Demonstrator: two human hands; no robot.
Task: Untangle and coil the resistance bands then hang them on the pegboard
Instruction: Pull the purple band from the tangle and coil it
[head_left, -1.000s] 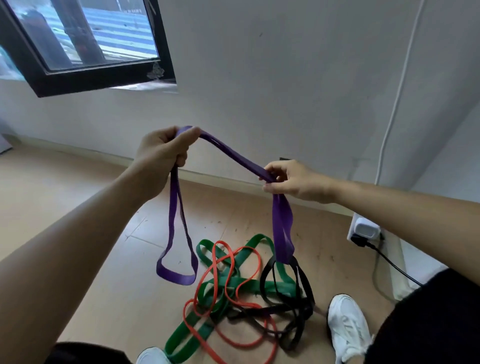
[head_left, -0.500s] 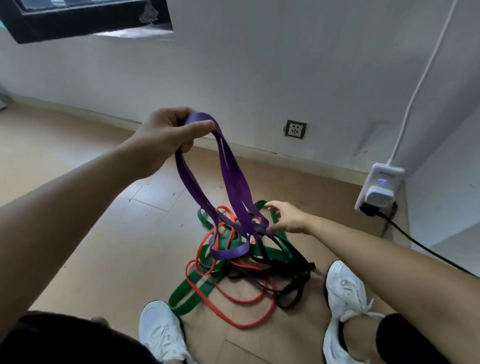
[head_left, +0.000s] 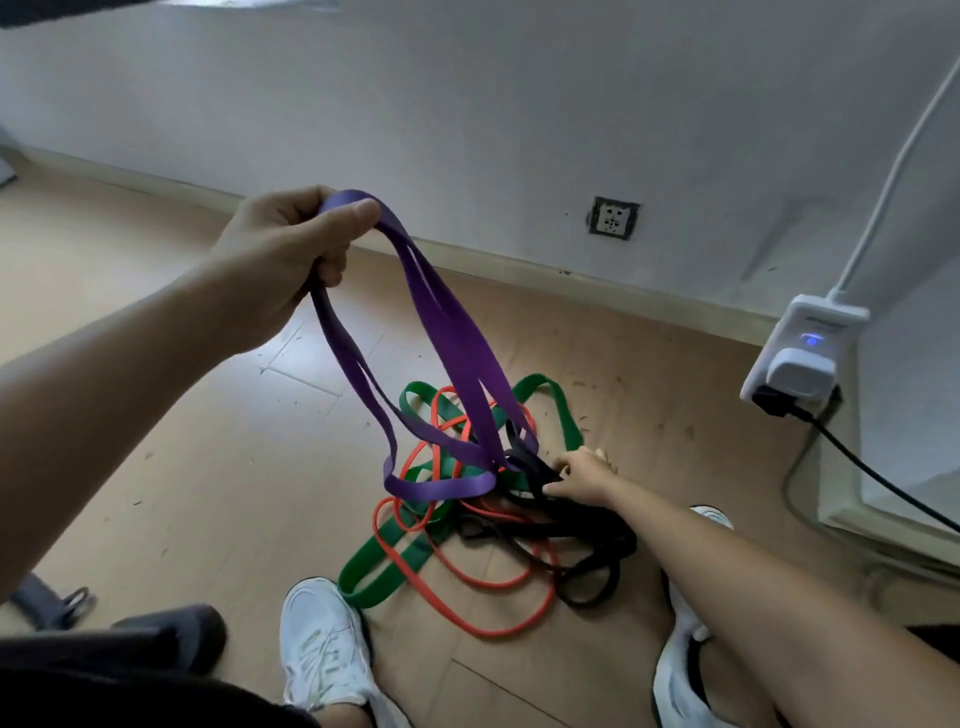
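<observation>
My left hand grips the top of a purple band, which hangs folded in long loops down to the floor pile. That pile holds a green band, a thin red band and a black band, all tangled together on the wooden floor. The lowest purple loops hang against the pile's top. My right hand reaches down into the pile, and its thumb and fingertips pinch a strand of the black band. No pegboard is in view.
My white shoes stand just in front of the pile. A wall socket sits low on the white wall. At the right, a white plug adapter trails a black cable. A dark object lies bottom left.
My right hand let go of the purple band and dropped to the floor pile, taking the black band. The purple band now hangs from my left hand alone. The camera tilted down.
</observation>
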